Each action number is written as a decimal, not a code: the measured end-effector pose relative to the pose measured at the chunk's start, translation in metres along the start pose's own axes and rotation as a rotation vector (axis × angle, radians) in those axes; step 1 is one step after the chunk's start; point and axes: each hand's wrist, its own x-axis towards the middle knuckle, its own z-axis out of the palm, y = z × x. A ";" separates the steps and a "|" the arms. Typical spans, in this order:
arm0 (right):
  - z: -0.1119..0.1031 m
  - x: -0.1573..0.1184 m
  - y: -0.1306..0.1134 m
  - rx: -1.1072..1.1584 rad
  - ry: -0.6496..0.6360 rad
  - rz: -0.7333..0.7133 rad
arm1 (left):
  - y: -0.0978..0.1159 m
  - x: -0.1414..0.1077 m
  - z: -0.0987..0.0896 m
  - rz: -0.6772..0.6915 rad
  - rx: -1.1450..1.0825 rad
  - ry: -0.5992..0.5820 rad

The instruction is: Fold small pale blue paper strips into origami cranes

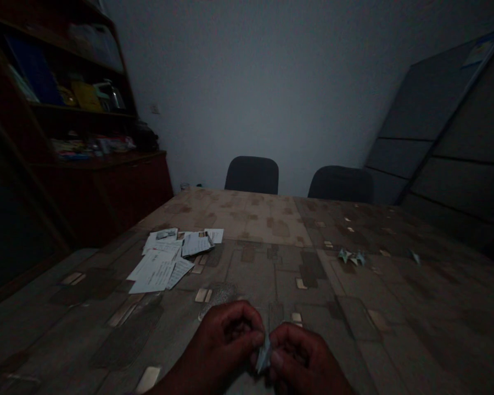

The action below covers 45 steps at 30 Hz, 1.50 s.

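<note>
A small pale piece of folded paper [263, 354] is pinched between my two hands at the bottom centre, above the patterned tablecloth. My left hand [230, 343] grips its left side, thumb and forefinger together, the other fingers curled. On its right side my right hand [298, 356] closes with thumb and fingertips. Fingers cover part of the paper. Further off to the left lies a loose pile of printed sheets and cards [160, 263]. A few small folded paper pieces [352, 257] sit together at the right, and another small piece [414, 257] lies beyond them.
The patterned tablecloth [247, 274] covers a large table. Two dark chairs [252, 175] [341, 184] stand at its far side. A dark shelf cabinet [135, 178] with assorted items is at the left, and grey panels [415, 109] stand at the right.
</note>
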 end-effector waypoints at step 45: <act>0.001 -0.002 -0.004 -0.055 0.036 -0.037 | 0.015 0.000 -0.003 0.359 0.504 0.015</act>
